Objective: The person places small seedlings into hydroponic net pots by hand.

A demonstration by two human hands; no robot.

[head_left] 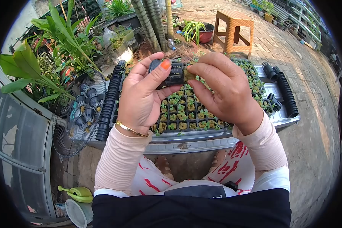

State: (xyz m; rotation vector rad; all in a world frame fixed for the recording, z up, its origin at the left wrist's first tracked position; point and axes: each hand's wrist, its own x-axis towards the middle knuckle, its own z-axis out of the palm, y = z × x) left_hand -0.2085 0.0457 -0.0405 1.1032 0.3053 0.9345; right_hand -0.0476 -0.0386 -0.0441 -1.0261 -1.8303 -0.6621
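Note:
My left hand [138,93] is wrapped round a black slotted net pot [174,74], which lies sideways above the seedling tray. A brownish-yellow growing plug [188,76] pokes out of the pot's right end. The thumb and fingers of my right hand [230,85] pinch that plug. Below both hands spreads the black seedling tray [181,133], its cells holding similar plugs with small green sprouts. Any seedling inside the pot is hidden by my left fingers.
Stacked black net pots [109,102] line the tray's left side, with another stack [287,93] at right. A wire basket [60,146] holds several filled net pots [89,114]. A woven-pattern stool [233,32] stands behind; a green watering can [79,194] sits lower left.

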